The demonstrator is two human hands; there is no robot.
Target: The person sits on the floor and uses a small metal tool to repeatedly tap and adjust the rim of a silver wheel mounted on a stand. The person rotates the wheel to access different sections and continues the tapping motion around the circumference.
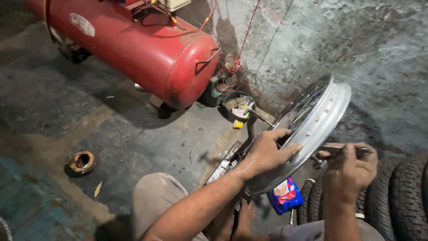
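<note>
A chromed spoked wheel rim (318, 114) is held tilted on a metal stand (232, 158), its plane leaning up and away toward the stained wall (356, 40). The rim lies between the 2 hands.

The left hand (267, 151) is laid on the near edge of the rim, fingers spread flat and pressed over the outer face, thumb toward the spokes. Nothing is clamped in it; the rim is only steadied.

The right hand (350, 167) is closed around a slim metal tool (341, 148), fingers curled together on the handle. The tool's long axis runs roughly level, pointing left toward the rim's outer face, its tip just beside the rim and close to the left fingertips. The right hand is nearer the tool end; the left is nearer the rim.

Noted about: a red compressor tank (133, 49) behind, a small bowl of bits (238, 107), a blue packet (285, 196) on the floor, stacked tyres (401, 196) at right.
</note>
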